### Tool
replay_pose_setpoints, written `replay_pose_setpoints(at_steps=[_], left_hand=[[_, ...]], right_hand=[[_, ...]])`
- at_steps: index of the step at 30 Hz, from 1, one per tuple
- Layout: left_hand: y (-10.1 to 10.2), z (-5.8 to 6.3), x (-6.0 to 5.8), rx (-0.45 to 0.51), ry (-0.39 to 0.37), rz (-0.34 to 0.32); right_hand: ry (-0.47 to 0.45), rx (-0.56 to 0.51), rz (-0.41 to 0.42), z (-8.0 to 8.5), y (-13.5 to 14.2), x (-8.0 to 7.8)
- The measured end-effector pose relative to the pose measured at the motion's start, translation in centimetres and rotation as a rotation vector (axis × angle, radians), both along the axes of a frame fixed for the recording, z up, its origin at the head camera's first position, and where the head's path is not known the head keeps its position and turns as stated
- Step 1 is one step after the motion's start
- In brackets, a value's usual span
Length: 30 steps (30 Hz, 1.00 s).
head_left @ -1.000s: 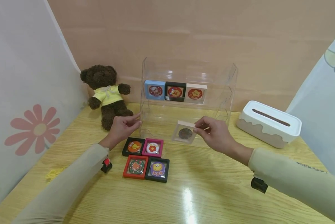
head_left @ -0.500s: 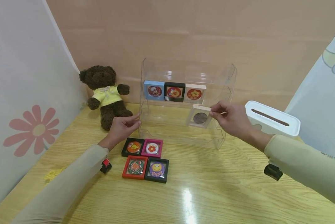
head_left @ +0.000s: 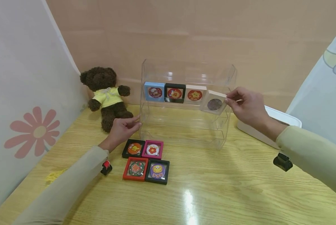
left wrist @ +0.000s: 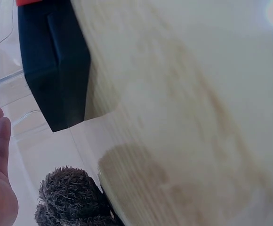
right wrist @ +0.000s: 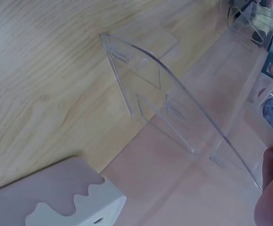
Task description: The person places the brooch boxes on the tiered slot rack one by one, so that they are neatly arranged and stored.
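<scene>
My right hand (head_left: 249,104) pinches the right edge of a beige square display frame (head_left: 204,107), tilted, with a dark round disc in its clear window. It is at the clear acrylic stand (head_left: 182,136), beside another beige frame (head_left: 196,93) bearing a star badge. A black frame (head_left: 175,85) and a blue frame (head_left: 155,99) share that upper tier. My left hand (head_left: 119,129) touches the stand's left side, its fingers looking fairly straight; the left wrist view shows only some fingers (left wrist: 1,146). The held frame also appears at the edge of the right wrist view.
Before the stand lie two black frames (head_left: 158,181) (head_left: 124,153), a pink frame (head_left: 161,150) and a red frame (head_left: 126,170). A brown teddy bear (head_left: 107,97) sits at left, near yellow strands (head_left: 54,176). A white-topped tissue box (head_left: 286,118) stands at right.
My right hand has carried the beige frame up and to the right, from low before the stand to its upper tier, where it now tilts. My left hand has stayed at the stand's side.
</scene>
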State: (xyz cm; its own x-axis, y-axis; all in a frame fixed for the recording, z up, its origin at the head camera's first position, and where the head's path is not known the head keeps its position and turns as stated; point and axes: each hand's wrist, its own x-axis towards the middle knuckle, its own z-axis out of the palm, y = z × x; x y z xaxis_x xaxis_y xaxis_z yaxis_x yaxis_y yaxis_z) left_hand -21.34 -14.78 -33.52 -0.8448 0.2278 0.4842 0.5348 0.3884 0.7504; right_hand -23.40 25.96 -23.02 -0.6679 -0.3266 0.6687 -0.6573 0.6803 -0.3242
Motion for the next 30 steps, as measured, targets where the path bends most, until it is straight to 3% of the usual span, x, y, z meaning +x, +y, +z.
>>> replay_pose_setpoints(at_steps=[19,26,30], left_hand=[[0.0,0.0,0.0,-0.007,-0.022,-0.004],[-0.8,-2.5,-1.9,0.017,-0.024,0.002],[-1.0,-2.7,-2.1,0.027,-0.018,-0.001]], right_hand=[[0.070,-0.012,-0.123,3.5,1.0,-0.9],[0.098,-0.030,-0.159,4.4,0.7,-1.5],[0.110,-0.031,-0.178,4.8,0.6,-1.8]])
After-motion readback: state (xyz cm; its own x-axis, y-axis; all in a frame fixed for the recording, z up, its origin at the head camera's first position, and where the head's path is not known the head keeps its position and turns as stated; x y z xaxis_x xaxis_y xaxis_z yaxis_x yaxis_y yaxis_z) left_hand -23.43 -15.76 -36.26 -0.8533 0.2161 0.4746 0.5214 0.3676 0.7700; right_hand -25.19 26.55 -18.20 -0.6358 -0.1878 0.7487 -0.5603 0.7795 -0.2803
